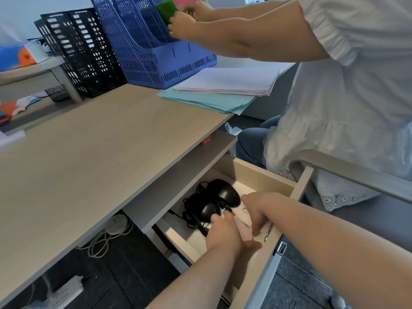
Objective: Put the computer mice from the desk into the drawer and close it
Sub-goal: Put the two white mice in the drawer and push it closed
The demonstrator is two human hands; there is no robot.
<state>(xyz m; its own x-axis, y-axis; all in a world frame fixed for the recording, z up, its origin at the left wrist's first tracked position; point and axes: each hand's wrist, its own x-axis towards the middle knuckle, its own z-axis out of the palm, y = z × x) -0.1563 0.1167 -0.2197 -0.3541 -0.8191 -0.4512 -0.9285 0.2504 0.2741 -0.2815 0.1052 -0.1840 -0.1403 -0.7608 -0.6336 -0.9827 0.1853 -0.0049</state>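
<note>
Both hands reach into the open light-wood drawer under the pale table. The left hand rests fingertips on the nearer glossy black computer mouse; the right hand curls over white paper, whether gripping it I cannot tell. A second black mouse lies just beyond, cables tangled left.

Red label under desk edge, txt too blurry

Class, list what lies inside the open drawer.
Two black mice with tangled cables, both hands, and something white; the drawer floor beneath the hands is covered.
</note>
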